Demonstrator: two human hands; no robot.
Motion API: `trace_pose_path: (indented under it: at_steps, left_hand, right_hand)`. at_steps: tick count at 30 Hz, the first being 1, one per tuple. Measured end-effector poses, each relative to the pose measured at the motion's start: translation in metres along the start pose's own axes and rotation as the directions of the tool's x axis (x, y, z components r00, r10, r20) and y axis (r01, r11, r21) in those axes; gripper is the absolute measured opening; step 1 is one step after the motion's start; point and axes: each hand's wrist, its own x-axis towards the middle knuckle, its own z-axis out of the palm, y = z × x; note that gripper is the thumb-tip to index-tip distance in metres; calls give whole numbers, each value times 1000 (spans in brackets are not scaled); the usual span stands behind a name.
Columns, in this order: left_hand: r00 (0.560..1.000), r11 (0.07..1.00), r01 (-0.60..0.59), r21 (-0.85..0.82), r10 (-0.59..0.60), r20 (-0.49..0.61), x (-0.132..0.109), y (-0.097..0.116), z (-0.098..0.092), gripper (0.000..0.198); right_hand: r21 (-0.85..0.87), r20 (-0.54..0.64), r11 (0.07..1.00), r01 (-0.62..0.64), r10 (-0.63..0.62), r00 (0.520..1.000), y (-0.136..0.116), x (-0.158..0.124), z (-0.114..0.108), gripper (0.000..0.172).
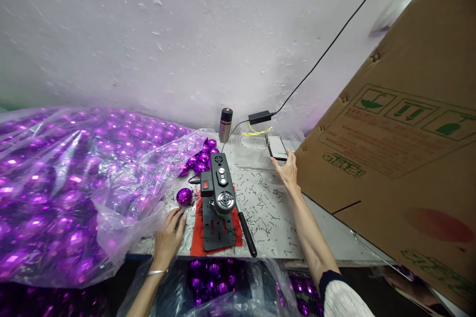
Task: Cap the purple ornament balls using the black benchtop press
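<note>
My right hand [287,171] reaches to the back of the table, thumb and fingers around the lower end of a smartphone [277,147] with a lit white screen. My left hand [169,235] lies on the table by the edge of a clear plastic bag, fingers stretched and a little apart, nothing in them. Just beyond its fingertips sits a shiny purple faceted ball [184,197]. Between my hands stands a small black press-like machine [222,183] with a lever handle [247,234] on its right side. Under its base lies a red cloth [197,237].
A big plastic bag of purple balls [74,183] fills the left. Loose balls [201,158] lie behind the machine, near a flask [225,125] and a power adapter [260,117]. Thin dark bits litter the table [260,208]. A large cardboard box [394,158] leans in from the right.
</note>
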Motion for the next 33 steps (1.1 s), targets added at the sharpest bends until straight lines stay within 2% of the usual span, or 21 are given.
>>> trace_pose_path:
  at_steps: [7,19,33]
  left_hand:
    - [1000,1000,15,-26,-14,17,2,3,-2,43]
    - [1000,1000,-19,-4,19,-1,2,2,-2,47]
    - [1000,1000,-4,-9,4,13,3,1,-3,43]
  right_hand:
    - [-19,-18,1000,11,-11,1000,-2,-3,-6,95]
    - [-118,-9,990,78,-80,997,9,-6,-25,77]
    - [-114,12,985,129,-128,992,13,-5,-29,74]
